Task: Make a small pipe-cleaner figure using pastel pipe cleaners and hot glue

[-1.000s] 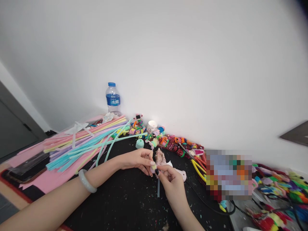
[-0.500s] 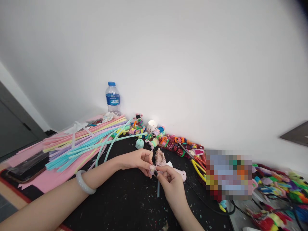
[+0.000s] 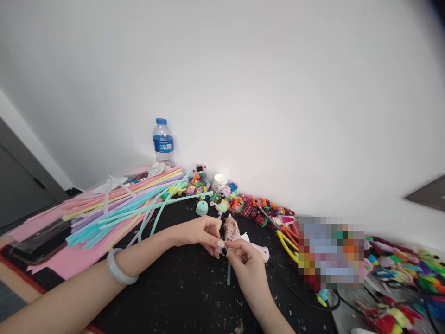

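My left hand (image 3: pixel 201 231) and my right hand (image 3: pixel 249 265) meet fingertip to fingertip over the black table. Between them they pinch a small pale pinkish piece (image 3: pixel 219 250), mostly covered by the fingers, so its kind does not show. Just behind my hands lies a pink glue gun (image 3: pixel 231 227) with a stained nozzle; my right hand hides part of it. A translucent glue stick (image 3: pixel 228 274) shows below the fingers. A small mint-green coil (image 3: pixel 202 208) stands beyond my left hand.
Bundled pastel pipe cleaners (image 3: pixel 128 199) lie on pink sheets at left, beside a dark phone-like slab (image 3: pixel 41 243). A water bottle (image 3: pixel 163 143) and paper cup (image 3: pixel 220 182) stand by the wall. Scissors (image 3: pixel 267 216), yellow-handled, rest near colourful fuzzy figures (image 3: pixel 246 207). A black cable (image 3: pixel 306 301) curves at right.
Both hands stay almost in place, still pinching the small piece, with only a slight shift of the fingers. The bracelet on my left arm has slid a little toward the elbow.
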A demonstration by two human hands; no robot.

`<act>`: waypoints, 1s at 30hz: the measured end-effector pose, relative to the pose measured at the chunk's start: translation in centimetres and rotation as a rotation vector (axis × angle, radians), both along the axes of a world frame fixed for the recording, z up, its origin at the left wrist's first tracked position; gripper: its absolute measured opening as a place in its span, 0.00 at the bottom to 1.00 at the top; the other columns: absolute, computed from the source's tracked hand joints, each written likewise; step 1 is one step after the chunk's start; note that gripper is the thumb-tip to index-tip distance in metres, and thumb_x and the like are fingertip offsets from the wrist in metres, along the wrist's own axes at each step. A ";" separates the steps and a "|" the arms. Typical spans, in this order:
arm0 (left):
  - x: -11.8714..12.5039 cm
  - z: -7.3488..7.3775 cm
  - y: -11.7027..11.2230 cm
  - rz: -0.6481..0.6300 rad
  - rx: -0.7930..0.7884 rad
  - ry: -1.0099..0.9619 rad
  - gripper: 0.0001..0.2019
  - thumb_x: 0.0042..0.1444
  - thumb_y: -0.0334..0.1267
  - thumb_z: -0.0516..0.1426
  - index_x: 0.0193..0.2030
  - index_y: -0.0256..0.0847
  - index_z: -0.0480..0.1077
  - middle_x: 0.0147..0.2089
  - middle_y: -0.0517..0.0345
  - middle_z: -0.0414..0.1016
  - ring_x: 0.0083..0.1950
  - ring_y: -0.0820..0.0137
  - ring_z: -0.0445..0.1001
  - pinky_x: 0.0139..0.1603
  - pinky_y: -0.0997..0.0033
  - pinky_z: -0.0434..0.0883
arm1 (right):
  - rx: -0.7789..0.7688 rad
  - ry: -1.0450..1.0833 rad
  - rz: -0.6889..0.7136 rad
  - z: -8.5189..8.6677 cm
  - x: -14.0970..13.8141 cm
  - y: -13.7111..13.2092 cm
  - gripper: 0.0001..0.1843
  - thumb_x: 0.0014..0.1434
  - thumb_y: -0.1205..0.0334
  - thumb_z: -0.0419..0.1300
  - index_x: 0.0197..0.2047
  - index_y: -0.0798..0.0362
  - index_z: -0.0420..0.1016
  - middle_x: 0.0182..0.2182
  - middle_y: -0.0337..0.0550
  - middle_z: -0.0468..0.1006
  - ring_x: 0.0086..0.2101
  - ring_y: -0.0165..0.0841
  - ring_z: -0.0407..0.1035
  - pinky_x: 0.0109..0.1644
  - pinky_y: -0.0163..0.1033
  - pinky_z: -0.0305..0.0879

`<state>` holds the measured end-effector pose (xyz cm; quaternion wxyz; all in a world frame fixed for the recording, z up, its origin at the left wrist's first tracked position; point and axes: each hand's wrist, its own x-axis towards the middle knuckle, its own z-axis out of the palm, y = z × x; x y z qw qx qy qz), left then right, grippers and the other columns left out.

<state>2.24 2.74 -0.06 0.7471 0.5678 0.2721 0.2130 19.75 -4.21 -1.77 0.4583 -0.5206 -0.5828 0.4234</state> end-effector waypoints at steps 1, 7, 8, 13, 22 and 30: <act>0.0 0.0 0.0 -0.003 0.003 0.000 0.14 0.44 0.37 0.65 0.28 0.37 0.62 0.27 0.59 0.77 0.31 0.68 0.78 0.32 0.70 0.74 | 0.001 0.001 0.005 0.0 0.0 0.0 0.07 0.52 0.61 0.59 0.32 0.54 0.76 0.16 0.29 0.53 0.19 0.27 0.47 0.24 0.32 0.42; 0.0 -0.1 0.0 -0.002 0.009 0.001 0.14 0.44 0.38 0.65 0.28 0.37 0.62 0.27 0.59 0.77 0.30 0.68 0.78 0.32 0.69 0.74 | 0.010 -0.028 0.004 0.1 0.0 0.0 0.06 0.52 0.61 0.59 0.31 0.53 0.76 0.16 0.30 0.53 0.20 0.28 0.48 0.24 0.33 0.43; 0.0 -0.1 0.0 0.001 0.009 0.002 0.14 0.44 0.38 0.65 0.28 0.37 0.62 0.27 0.59 0.77 0.30 0.68 0.78 0.32 0.70 0.73 | 0.011 -0.028 -0.001 0.1 0.0 0.0 0.06 0.52 0.61 0.59 0.31 0.52 0.76 0.16 0.30 0.53 0.20 0.28 0.48 0.24 0.33 0.43; 0.0 -0.4 0.1 -0.005 0.009 0.004 0.15 0.43 0.38 0.65 0.29 0.38 0.61 0.28 0.59 0.77 0.29 0.70 0.77 0.31 0.71 0.73 | 0.003 -0.017 -0.012 0.2 0.0 -0.1 0.06 0.51 0.61 0.59 0.30 0.52 0.76 0.16 0.30 0.54 0.19 0.28 0.48 0.24 0.33 0.43; 0.1 -0.5 0.1 0.010 0.019 0.000 0.16 0.42 0.38 0.66 0.29 0.38 0.61 0.28 0.60 0.76 0.30 0.70 0.77 0.31 0.72 0.73 | 0.020 -0.014 -0.028 0.2 0.0 -0.1 0.05 0.51 0.62 0.59 0.31 0.52 0.76 0.16 0.30 0.55 0.19 0.28 0.49 0.23 0.33 0.45; -0.1 0.1 0.0 -0.011 -0.027 -0.030 0.15 0.48 0.45 0.62 0.30 0.38 0.61 0.30 0.56 0.78 0.32 0.68 0.77 0.34 0.68 0.72 | 0.021 -0.008 -0.034 0.1 0.1 0.0 0.05 0.51 0.63 0.59 0.31 0.53 0.76 0.16 0.30 0.54 0.19 0.28 0.50 0.23 0.32 0.45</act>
